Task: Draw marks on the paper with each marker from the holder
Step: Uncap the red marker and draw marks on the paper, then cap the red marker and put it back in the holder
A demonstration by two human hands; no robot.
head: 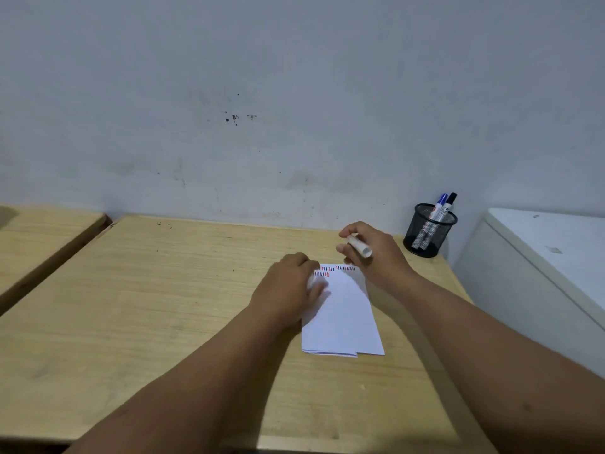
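A white sheet of paper lies on the wooden table, with short red and dark marks in rows along its far edge. My left hand presses flat on the paper's upper left part. Just beyond the paper's far right corner, my right hand grips a white marker; its tip is hidden by my fingers. A black mesh holder stands at the table's far right corner. In it lean a blue-capped marker and a black-capped marker.
A second wooden table stands to the left across a narrow gap. A white cabinet or appliance sits right of the table. A marked pale wall runs close behind.
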